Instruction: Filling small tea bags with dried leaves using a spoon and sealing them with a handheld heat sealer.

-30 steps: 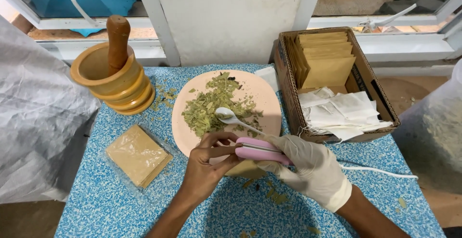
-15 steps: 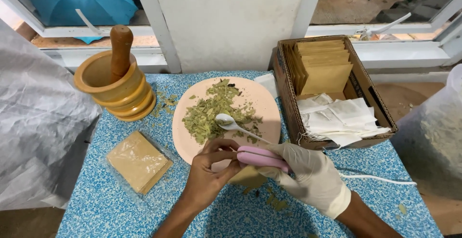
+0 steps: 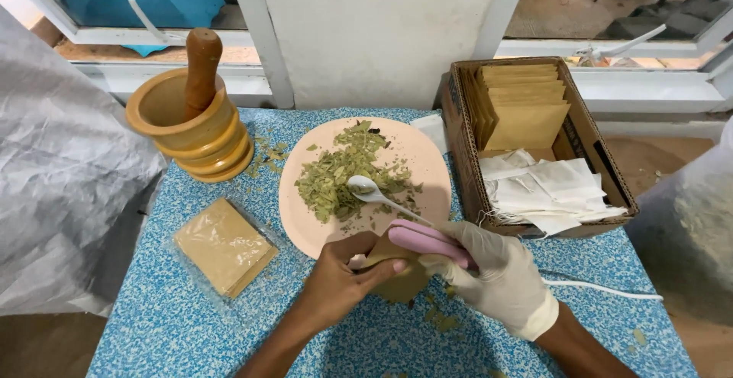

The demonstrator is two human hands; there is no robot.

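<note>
Head view: the bare left hand (image 3: 336, 282) pinches a brown paper pouch (image 3: 393, 271) at the near rim of the pink plate (image 3: 416, 160); the gloved right hand (image 3: 496, 279) grips a pink sealer (image 3: 427, 242) closed around it. A slack pinch could spill leaves.

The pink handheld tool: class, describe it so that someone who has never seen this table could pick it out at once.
Start at the round peach plate of dried green leaves on the blue speckled table. Just below its near rim, the white-gloved right hand grips the pink handheld tool, beside the bare left hand holding a brown packet. It is the only pink thing there, long and rounded.
</note>
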